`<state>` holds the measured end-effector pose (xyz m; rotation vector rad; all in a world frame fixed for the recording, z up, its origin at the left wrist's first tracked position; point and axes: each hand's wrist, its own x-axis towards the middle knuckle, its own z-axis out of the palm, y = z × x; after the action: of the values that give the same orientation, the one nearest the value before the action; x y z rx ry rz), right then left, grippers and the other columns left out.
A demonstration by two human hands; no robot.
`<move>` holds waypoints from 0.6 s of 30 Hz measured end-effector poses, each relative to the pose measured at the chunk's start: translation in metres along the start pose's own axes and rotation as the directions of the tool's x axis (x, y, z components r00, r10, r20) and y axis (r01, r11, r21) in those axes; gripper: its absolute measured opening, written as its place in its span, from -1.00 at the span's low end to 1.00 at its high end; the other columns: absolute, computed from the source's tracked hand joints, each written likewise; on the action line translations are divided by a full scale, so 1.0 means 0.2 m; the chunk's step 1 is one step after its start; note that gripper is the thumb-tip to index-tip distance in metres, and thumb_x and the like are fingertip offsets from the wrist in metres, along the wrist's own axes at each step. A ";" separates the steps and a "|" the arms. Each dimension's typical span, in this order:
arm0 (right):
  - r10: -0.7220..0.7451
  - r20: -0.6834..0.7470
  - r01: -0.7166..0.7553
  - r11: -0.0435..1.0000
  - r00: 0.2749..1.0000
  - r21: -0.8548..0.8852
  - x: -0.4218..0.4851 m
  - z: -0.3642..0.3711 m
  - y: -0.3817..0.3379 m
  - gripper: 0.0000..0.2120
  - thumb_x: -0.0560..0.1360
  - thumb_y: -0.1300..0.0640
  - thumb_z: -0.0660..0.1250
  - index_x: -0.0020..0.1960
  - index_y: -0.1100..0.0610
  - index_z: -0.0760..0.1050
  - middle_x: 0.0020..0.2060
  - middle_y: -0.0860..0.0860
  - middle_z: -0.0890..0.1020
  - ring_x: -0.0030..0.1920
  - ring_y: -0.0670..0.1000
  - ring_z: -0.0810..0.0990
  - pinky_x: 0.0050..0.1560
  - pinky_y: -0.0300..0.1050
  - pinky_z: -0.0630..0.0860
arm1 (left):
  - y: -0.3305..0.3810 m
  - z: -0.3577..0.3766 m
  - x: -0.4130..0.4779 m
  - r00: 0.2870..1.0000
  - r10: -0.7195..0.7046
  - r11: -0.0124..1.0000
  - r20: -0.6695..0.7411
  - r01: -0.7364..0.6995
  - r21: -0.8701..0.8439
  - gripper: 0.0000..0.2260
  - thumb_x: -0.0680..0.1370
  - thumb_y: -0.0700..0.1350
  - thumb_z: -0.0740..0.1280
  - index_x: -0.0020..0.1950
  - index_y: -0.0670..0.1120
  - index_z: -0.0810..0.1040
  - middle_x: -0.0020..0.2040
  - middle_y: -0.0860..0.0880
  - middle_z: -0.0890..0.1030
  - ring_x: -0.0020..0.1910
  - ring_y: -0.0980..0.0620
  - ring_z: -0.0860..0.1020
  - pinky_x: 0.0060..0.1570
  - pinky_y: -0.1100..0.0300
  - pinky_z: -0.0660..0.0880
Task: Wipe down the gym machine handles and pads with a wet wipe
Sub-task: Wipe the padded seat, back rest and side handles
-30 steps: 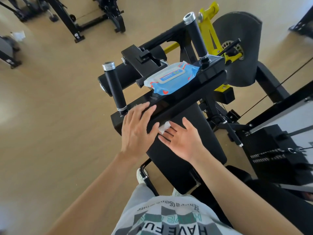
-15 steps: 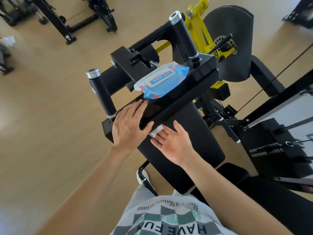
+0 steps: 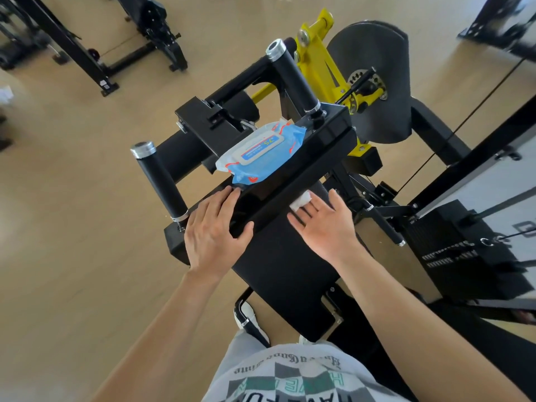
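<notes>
A black arm pad (image 3: pixel 278 256) slopes toward me, topped by a glossy black ledge (image 3: pixel 319 140). My right hand (image 3: pixel 322 224) lies flat with straight fingers, pressing a white wet wipe (image 3: pixel 300 202) against the pad just under the ledge. On the ledge's left end rests my left hand (image 3: pixel 214 230), its thumb wrapped over the front edge. Two upright black handles with chrome caps stand on the machine, the left handle (image 3: pixel 159 181) and the right handle (image 3: pixel 293 76). A blue pack of wipes (image 3: pixel 261 152) lies on the ledge between them.
A yellow lever arm (image 3: pixel 322 53) and a black cam disc (image 3: pixel 377 82) sit behind the ledge. The weight stack and cable (image 3: pixel 464 250) are at the right. Other black machine frames (image 3: pixel 87 53) stand on the wooden floor at the upper left.
My right hand has slid the wipe rightward along the pad under the ledge, away from my left hand. The left hand stays on the ledge's left end.
</notes>
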<state>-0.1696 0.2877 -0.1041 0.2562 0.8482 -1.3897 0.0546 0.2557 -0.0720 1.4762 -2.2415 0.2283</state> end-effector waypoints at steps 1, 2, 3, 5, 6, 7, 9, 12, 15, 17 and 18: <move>0.026 0.007 -0.026 0.999 1.000 -0.022 -0.01 0.01 0.04 -0.45 0.66 -0.19 0.09 0.44 0.18 0.43 0.25 0.17 0.65 0.33 0.21 0.57 0.51 0.19 0.30 | 0.00 0.00 0.00 1.000 -0.007 1.000 0.008 0.007 -0.010 -0.45 0.46 0.05 0.50 0.43 -0.06 0.54 0.35 -0.02 0.60 0.32 -0.05 0.55 0.29 0.00 0.51; 0.061 0.021 -0.060 0.997 0.998 -0.041 -0.02 0.01 0.08 -0.45 0.66 -0.19 0.09 0.43 0.18 0.45 0.25 0.17 0.65 0.33 0.20 0.57 0.51 0.20 0.30 | 0.01 0.00 0.00 1.000 -0.016 1.000 0.018 0.016 -0.020 -0.44 0.46 0.04 0.51 0.44 -0.06 0.54 0.35 -0.02 0.59 0.33 -0.05 0.55 0.30 -0.02 0.51; 0.100 0.041 -0.098 0.994 0.994 -0.053 -0.03 0.00 0.12 -0.45 0.66 -0.19 0.08 0.42 0.18 0.45 0.25 0.17 0.65 0.33 0.20 0.57 0.51 0.20 0.29 | 0.01 0.00 0.00 0.999 -0.026 0.999 0.028 0.027 -0.030 -0.43 0.45 0.03 0.52 0.44 -0.06 0.54 0.36 -0.02 0.59 0.33 -0.05 0.54 0.31 -0.04 0.51; 0.160 0.065 -0.157 0.986 0.985 -0.048 -0.04 0.00 0.17 -0.45 0.67 -0.19 0.07 0.43 0.18 0.44 0.26 0.18 0.64 0.35 0.21 0.56 0.51 0.21 0.28 | 0.02 0.00 0.00 0.999 -0.038 0.999 0.028 0.039 -0.036 -0.44 0.45 0.02 0.52 0.43 -0.06 0.54 0.35 -0.02 0.59 0.34 -0.05 0.54 0.31 -0.04 0.51; 0.174 0.068 -0.171 0.984 0.982 -0.043 -0.04 -0.01 0.18 -0.45 0.67 -0.19 0.06 0.44 0.19 0.43 0.27 0.19 0.64 0.35 0.22 0.55 0.52 0.21 0.28 | 0.02 0.00 0.00 0.999 -0.040 0.999 0.022 0.040 -0.036 -0.44 0.45 0.02 0.52 0.42 -0.06 0.55 0.35 -0.02 0.59 0.33 -0.05 0.54 0.31 -0.02 0.50; 0.179 0.069 -0.177 0.984 0.981 -0.033 -0.03 -0.02 0.18 -0.43 0.67 -0.20 0.07 0.46 0.19 0.40 0.28 0.20 0.63 0.36 0.23 0.54 0.52 0.21 0.28 | 0.02 0.00 0.00 0.999 -0.040 0.999 0.016 0.041 -0.035 -0.45 0.44 0.02 0.52 0.42 -0.06 0.55 0.35 -0.02 0.60 0.32 -0.05 0.55 0.31 -0.01 0.50; 0.163 0.068 -0.163 0.987 0.984 0.002 0.00 -0.02 0.13 -0.39 0.65 -0.22 0.09 0.50 0.19 0.35 0.33 0.23 0.59 0.38 0.27 0.52 0.52 0.22 0.27 | 0.02 0.00 0.00 0.999 -0.037 0.999 0.003 0.037 -0.033 -0.45 0.44 0.03 0.51 0.41 -0.06 0.56 0.34 -0.01 0.60 0.32 -0.04 0.55 0.30 0.02 0.49; 0.060 0.029 -0.061 0.997 0.998 0.052 0.04 -0.02 0.00 -0.38 0.65 -0.21 0.07 0.52 0.20 0.33 0.36 0.23 0.55 0.39 0.28 0.49 0.53 0.21 0.27 | 0.02 0.00 0.00 1.000 -0.024 0.999 -0.002 0.024 -0.026 -0.45 0.44 0.04 0.50 0.41 -0.07 0.56 0.34 -0.01 0.60 0.31 -0.05 0.56 0.29 0.03 0.49; -0.054 -0.015 0.055 0.993 0.998 0.104 0.08 -0.02 -0.15 -0.43 0.67 -0.17 0.07 0.51 0.19 0.35 0.44 0.22 0.48 0.46 0.26 0.42 0.54 0.18 0.26 | 0.02 -0.01 0.01 1.000 -0.021 0.999 0.020 0.022 -0.041 -0.44 0.43 0.01 0.52 0.41 -0.08 0.55 0.34 -0.02 0.60 0.31 -0.06 0.55 0.30 0.01 0.48; -0.110 -0.033 0.113 0.983 0.993 0.145 0.11 -0.03 -0.21 -0.46 0.67 -0.15 0.08 0.48 0.18 0.41 0.40 0.20 0.52 0.44 0.23 0.46 0.54 0.15 0.28 | 0.02 -0.02 0.01 0.998 -0.029 0.996 0.049 0.033 -0.082 -0.44 0.43 -0.03 0.54 0.41 -0.08 0.55 0.35 -0.02 0.59 0.32 -0.06 0.54 0.32 -0.01 0.47; -0.128 -0.037 0.132 0.979 0.991 0.155 0.12 -0.03 -0.22 -0.47 0.67 -0.14 0.09 0.45 0.18 0.45 0.35 0.19 0.58 0.40 0.21 0.50 0.52 0.13 0.30 | 0.02 -0.04 0.01 0.999 -0.031 0.994 0.043 0.036 -0.107 -0.47 0.44 -0.05 0.54 0.39 -0.08 0.57 0.33 -0.02 0.60 0.30 -0.06 0.55 0.31 0.00 0.47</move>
<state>-0.2129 0.2635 -0.1102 0.3458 0.7896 -1.5811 0.0518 0.2583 -0.0638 1.4726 -2.2223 0.0657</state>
